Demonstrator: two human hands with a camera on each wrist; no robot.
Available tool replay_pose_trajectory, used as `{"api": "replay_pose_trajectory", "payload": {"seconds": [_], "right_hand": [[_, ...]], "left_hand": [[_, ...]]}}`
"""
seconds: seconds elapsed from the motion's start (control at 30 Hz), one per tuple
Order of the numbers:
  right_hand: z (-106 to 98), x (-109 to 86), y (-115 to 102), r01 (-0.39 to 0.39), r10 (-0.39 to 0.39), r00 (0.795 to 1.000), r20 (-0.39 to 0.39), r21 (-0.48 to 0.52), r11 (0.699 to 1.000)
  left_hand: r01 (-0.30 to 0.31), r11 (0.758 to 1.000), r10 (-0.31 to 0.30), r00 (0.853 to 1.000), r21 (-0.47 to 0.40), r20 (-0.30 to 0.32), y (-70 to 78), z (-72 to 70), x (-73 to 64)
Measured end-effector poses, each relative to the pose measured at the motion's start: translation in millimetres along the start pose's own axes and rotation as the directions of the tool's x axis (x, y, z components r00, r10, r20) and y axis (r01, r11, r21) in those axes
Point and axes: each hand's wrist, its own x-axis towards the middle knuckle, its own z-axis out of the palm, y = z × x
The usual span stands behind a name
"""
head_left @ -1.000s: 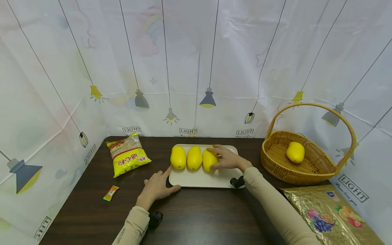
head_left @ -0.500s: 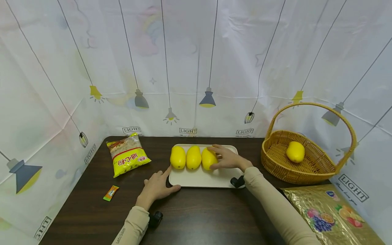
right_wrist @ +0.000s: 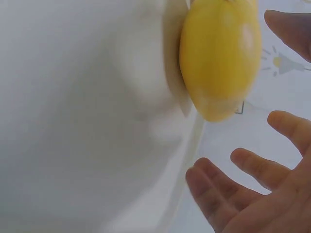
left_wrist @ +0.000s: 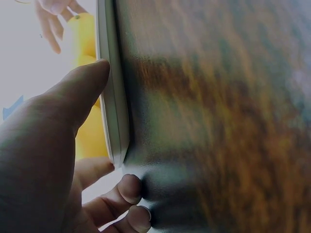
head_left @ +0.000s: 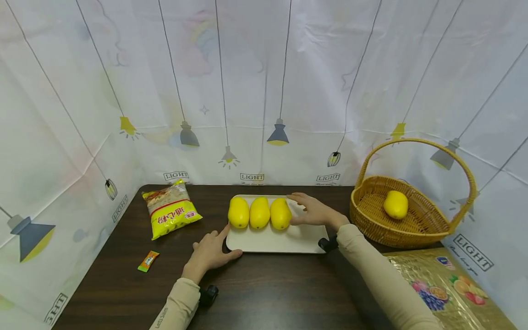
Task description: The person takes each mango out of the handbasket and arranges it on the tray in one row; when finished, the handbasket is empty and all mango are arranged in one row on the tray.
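Three yellow mangoes stand side by side on a white tray (head_left: pixel 272 243): the left mango (head_left: pixel 238 212), the middle mango (head_left: pixel 259 213) and the right mango (head_left: pixel 280 214). My left hand (head_left: pixel 211 251) rests at the tray's front left corner, thumb on the front rim and index finger at the left end, as the left wrist view shows. My right hand (head_left: pixel 315 211) is spread over the tray's right part, just beside the right mango. In the right wrist view a gap shows between those fingers and the mango (right_wrist: pixel 221 58).
A wicker basket (head_left: pixel 371 231) with a tall handle and another mango (head_left: pixel 396 205) stands at the right. A gold fruit-print bag (head_left: pixel 449 284) lies in front of it. At the left are a yellow food packet (head_left: pixel 171 209) and a small orange-green sachet (head_left: pixel 148 261).
My right hand has let go of the right mango and drawn back a little to the right. The mangoes have shifted slightly left; my left hand stays at the tray's corner.
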Motion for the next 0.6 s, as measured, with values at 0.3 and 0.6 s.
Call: {"api": "replay_pose_trajectory", "payload": {"seconds": [0.3,0.6], "right_hand": [[-28,-30.9,12,-0.043,0.031,0.995,-0.092,-0.129,0.991],[-79,-85.2,28,-0.110,0.073,0.979,-0.189,-0.189,0.976]], "left_hand": [[0.008,1.000,-0.007,1.000,-0.001,0.012,0.0,1.0,-0.7],[0.004,1.000,-0.004,1.000,0.011,0.017,-1.7,-0.8,1.3]]}}
